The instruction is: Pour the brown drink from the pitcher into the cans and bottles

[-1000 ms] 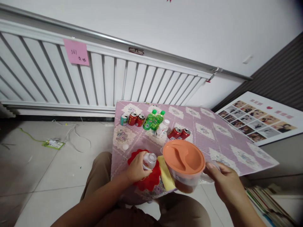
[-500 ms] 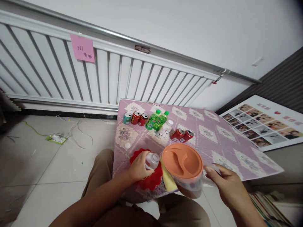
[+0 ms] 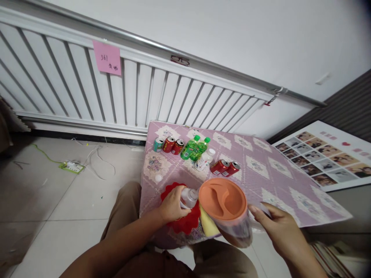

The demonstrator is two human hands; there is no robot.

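Observation:
My left hand (image 3: pixel 173 204) is wrapped round an uncapped clear plastic bottle (image 3: pixel 189 196), held above a red scalloped mat (image 3: pixel 185 226). By its handle, my right hand (image 3: pixel 272 222) grips a clear plastic pitcher (image 3: pixel 237 233) with an orange lid (image 3: pixel 222 199). The pitcher tilts toward the bottle, its lid edge close to the bottle's mouth; brownish liquid shows low inside it. Whether liquid is flowing I cannot tell. A white cap (image 3: pixel 158 178) lies on the tablecloth left of the mat. Under the pitcher's left side is a yellow cloth (image 3: pixel 208 223).
Several drink cans (image 3: pixel 168 145), two green-capped bottles (image 3: pixel 189 148) and a white-capped bottle (image 3: pixel 204 160) stand behind my hands on the patterned tablecloth (image 3: pixel 252 185). Two red cans (image 3: pixel 219 167) are to their right. A photo board (image 3: pixel 327 154) leans at the right; a power strip (image 3: pixel 71 167) lies on the floor.
The pitcher has tipped further toward the bottle, its base swinging right and its lid edge nearer the bottle's mouth. The bottle leans slightly more to the right. The whole view has shifted a little.

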